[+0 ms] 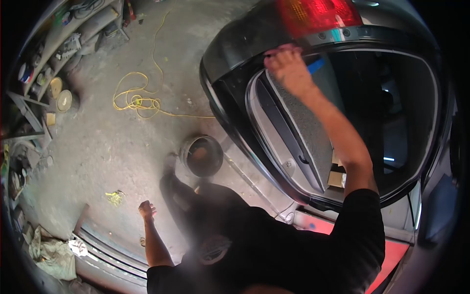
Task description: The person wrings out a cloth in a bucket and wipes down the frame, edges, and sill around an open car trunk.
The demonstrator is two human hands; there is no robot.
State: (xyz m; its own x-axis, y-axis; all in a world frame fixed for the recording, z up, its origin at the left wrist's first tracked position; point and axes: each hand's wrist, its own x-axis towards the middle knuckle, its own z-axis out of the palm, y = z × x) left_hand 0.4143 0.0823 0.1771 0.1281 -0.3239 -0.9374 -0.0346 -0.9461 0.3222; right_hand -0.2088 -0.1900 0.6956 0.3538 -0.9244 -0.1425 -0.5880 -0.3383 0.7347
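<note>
My right hand (pixel 290 68) reaches to the rear of a dark car (pixel 235 46), at the upper edge of the open tailgate frame, below the red tail light (pixel 320 17). Its fingers are bent over a small dark red, pad-like thing (pixel 269 60) pressed to the dark body panel; its exact kind does not show. Low on the left, my left hand (pixel 147 209) hangs over the floor with its fingers curled in, and I see nothing in it. Inside the car opening are a grey panel (pixel 306 132) and a small cardboard box (pixel 336 179).
A bucket (pixel 220 156) stands on the concrete floor beside my leg. Tangled yellow cord (pixel 134 101) runs across the floor toward the car. Cluttered shelves (pixel 58 41) with several tins line the left side. A red panel (pixel 391 257) lies at the lower right.
</note>
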